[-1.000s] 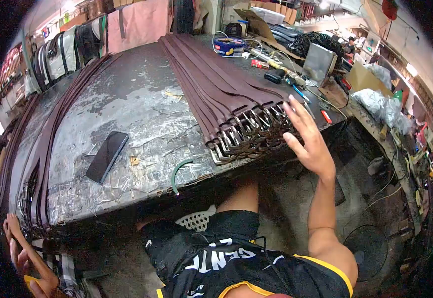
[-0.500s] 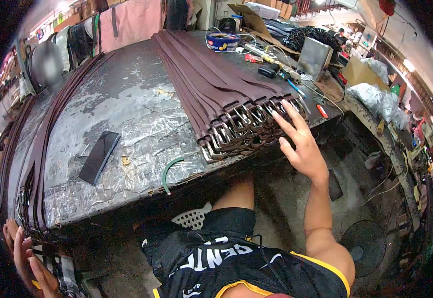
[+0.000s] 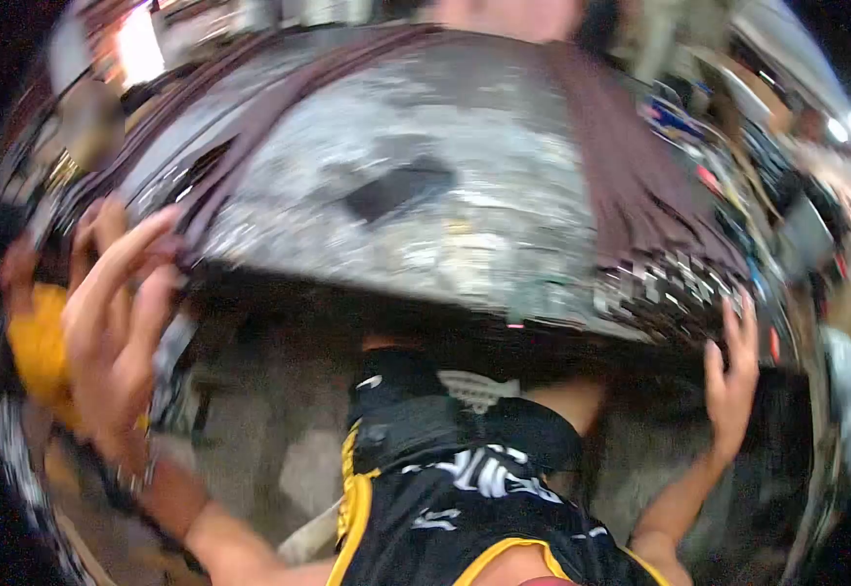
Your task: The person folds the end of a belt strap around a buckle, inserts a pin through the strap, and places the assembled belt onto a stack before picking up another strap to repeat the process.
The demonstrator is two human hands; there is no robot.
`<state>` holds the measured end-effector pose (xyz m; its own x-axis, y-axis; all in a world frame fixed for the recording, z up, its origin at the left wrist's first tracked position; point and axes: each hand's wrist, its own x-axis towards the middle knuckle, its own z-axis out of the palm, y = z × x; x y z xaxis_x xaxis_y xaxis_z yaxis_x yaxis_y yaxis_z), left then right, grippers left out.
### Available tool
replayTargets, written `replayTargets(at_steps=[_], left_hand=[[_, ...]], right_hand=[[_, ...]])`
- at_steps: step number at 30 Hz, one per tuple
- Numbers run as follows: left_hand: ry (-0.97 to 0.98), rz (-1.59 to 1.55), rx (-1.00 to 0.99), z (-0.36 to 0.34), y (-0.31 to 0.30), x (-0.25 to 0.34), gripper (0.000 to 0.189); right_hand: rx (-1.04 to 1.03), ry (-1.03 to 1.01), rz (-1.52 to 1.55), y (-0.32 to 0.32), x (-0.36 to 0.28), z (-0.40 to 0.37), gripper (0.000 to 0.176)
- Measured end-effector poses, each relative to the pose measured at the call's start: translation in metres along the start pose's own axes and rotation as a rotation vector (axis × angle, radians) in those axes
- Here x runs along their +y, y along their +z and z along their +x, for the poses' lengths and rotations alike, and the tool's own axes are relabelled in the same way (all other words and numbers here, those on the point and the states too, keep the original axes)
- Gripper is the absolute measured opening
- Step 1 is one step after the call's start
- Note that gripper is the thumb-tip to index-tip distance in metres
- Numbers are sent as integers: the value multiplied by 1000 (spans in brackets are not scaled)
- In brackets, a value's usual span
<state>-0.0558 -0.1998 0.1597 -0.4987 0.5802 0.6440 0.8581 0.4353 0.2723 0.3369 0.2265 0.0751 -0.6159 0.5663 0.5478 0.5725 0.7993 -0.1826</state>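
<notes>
Dark brown leather belts (image 3: 621, 166) fan out over the right side of the workbench. Their metal buckles (image 3: 665, 293) lie in a row at the front edge. My right hand (image 3: 731, 386) is beside the outermost buckles, fingers stretched out and slightly apart; blur hides whether it touches them. On the left runs a second bundle of brown belts (image 3: 269, 117), its near ends at the bench edge. In front of those ends is my left hand (image 3: 118, 332), raised, open, fingers apart, smeared by motion. Nothing shows in either hand.
A dark phone (image 3: 401, 190) lies on the workbench (image 3: 504, 186), whose top looks worn and shiny. Mixed items, including a metal box (image 3: 807, 234), crowd the right side. At the far left a person in yellow (image 3: 40, 342) is close to my left arm.
My view has swung left, so the bench and both belt bundles sit further right in it. My left hand has come up beside the left bundle. My right hand stays by the buckles.
</notes>
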Motion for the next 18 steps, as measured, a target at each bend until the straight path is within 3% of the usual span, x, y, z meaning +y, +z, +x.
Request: replayTargets(at_steps=[3, 5, 7, 9, 12, 13, 18], left_hand=[[-46, -47, 6, 10, 13, -14, 36], [-99, -26, -116, 19, 20, -51, 36], [-132, -82, -115, 27, 37, -89, 35], [-129, 41, -81, 29, 60, -152, 35], [-307, 371, 56, 23, 89, -204, 34], [-478, 439, -24, 22, 93, -207, 38], [-563, 466, -43, 9, 103, -253, 60]], right_hand=[[-24, -23, -40, 1, 4, 0, 63], [14, -67, -41, -2, -1, 0, 62], [73, -52, 44, -5, -5, -2, 61], [78, -57, -185, -17, -10, -3, 59], [118, -74, -120, -27, -14, -1, 58], [132, -71, -122, -30, -18, 0, 58], [171, -110, -125, -35, -20, 7, 57]])
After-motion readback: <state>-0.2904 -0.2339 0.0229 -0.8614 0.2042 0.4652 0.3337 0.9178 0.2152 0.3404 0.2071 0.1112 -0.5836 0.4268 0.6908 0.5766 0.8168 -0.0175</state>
